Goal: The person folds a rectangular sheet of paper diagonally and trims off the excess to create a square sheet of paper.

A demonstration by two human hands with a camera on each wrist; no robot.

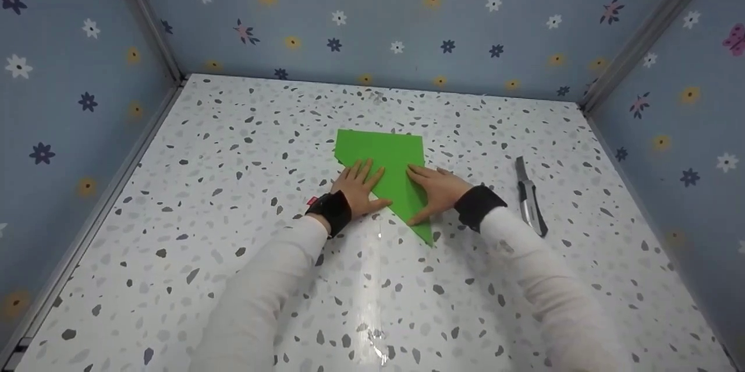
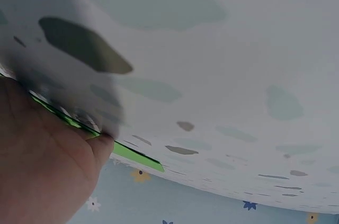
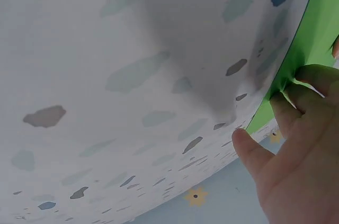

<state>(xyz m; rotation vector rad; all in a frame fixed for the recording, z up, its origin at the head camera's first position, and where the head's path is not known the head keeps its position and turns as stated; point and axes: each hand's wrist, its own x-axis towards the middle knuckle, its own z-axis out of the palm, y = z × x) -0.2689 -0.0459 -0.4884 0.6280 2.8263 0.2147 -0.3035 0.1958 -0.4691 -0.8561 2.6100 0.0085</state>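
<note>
A sheet of green paper lies on the table, with a slanted edge running along its lower left down to a point at the lower right. My left hand rests on that slanted edge, fingers spread and pointing away from me. On the paper's right side, my right hand touches the sheet with its fingertips, thumb lower down near the pointed end. The right wrist view shows the fingers of my right hand at the green edge. In the left wrist view, my left hand covers most of the paper.
A utility knife with a grey and black handle lies to the right of my right forearm, blade toward the back. Flower-patterned panels enclose the speckled white table at the back and sides. A strip of clear tape runs down the front middle.
</note>
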